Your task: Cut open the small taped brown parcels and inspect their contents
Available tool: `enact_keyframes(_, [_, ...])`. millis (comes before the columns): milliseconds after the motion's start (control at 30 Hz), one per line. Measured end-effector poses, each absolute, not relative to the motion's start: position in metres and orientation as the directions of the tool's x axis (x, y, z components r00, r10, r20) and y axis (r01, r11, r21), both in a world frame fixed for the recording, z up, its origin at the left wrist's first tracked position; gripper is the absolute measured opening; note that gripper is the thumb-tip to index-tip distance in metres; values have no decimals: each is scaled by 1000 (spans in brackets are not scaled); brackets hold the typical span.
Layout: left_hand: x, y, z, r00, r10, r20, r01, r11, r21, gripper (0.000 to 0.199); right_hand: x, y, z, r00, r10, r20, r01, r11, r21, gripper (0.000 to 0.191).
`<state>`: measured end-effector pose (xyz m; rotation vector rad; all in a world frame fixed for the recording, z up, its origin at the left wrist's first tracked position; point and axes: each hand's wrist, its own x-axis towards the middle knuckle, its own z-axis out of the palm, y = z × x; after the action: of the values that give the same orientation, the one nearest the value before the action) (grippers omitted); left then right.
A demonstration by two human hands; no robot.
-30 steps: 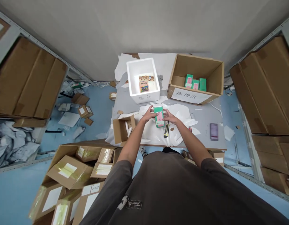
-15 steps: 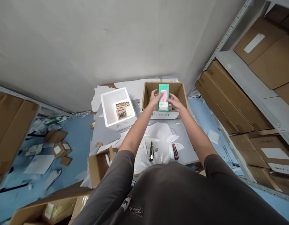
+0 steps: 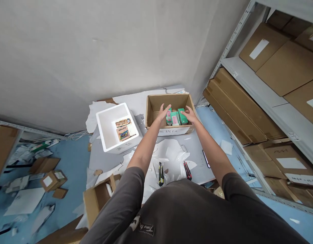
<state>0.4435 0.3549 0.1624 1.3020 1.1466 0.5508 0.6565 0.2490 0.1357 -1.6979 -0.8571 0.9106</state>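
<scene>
Inside an open cardboard box (image 3: 169, 99) at the back of the table lie three green-and-pink small boxes (image 3: 175, 118) side by side. My left hand (image 3: 163, 113) is over the box's left half, fingers apart, beside the leftmost small box. On the other side, my right hand (image 3: 189, 115) has its fingers spread at the rightmost small box (image 3: 182, 117); whether it touches that box is unclear. Neither hand holds anything. A white foam box (image 3: 102, 134) to the left contains a patterned brown packet (image 3: 123, 122) and a brown printed pack (image 3: 123, 133).
A yellow-black cutter (image 3: 161, 174) and a red-black cutter (image 3: 187, 170) lie near my body on torn white sheeting (image 3: 171, 149). A small open carton (image 3: 95, 200) stands at the front left. Shelves of cartons (image 3: 290, 67) rise on the right; litter covers the floor at left.
The green-and-pink box that was upright between my hands is now down in the cardboard box, and both hands have come off it and opened. The view has shifted slightly.
</scene>
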Motion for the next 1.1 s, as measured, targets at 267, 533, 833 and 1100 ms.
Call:
enact_keyframes(267, [333,329,175,370,879,-301,197,243,950,98,601,233,169,336,933,-133,216,-213,-953,98])
enact_keyframes(533, [99,206,147,230,947,-223,184,183,966,78,405,205,138,-82,985,-151,132,-140,-981,86])
enact_keyframes(833, [-137,3,60,149,965,-215,612,81,787,58,151,53,57,-355,915,-192,273,-95,-957,82])
enact_keyframes(1100, [-160,-73,2,371,878,-303,818,-155,553,50,72,-54,5,-355,887,-294,739,73,-670,85])
